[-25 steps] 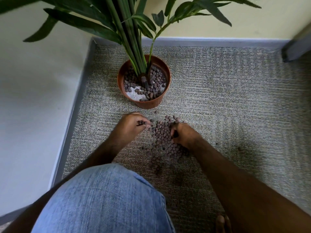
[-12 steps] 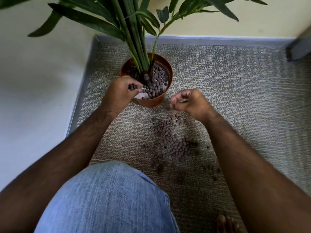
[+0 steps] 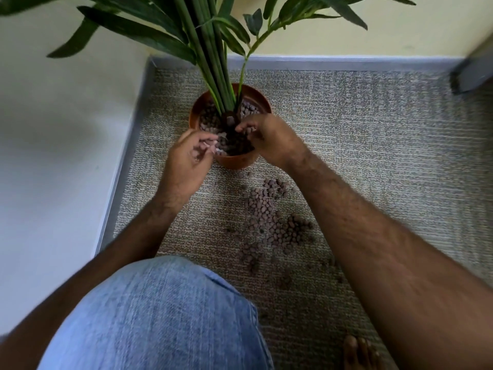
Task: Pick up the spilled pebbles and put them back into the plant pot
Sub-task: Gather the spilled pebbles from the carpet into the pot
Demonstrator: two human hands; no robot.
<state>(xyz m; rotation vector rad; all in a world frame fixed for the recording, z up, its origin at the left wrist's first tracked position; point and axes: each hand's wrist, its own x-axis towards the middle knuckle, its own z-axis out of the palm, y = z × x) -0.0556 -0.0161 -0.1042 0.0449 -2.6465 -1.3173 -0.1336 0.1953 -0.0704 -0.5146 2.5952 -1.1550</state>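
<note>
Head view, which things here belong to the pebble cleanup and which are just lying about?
Part of the job:
plant pot
spilled pebbles on the carpet
left hand
right hand

Just there:
baseboard
dark object at the top right
jeans-clad knee

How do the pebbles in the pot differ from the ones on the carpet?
The pebbles in the pot are packed together inside the orange rim around the plant stems; the pebbles on the carpet lie in a loose patch with stragglers scattered around it. Both hands are over the pot's pebbles; nothing touches the carpet's pebbles. The pot's pebbles look darker, being in shade. Both lots are small, rounded and brownish.
</note>
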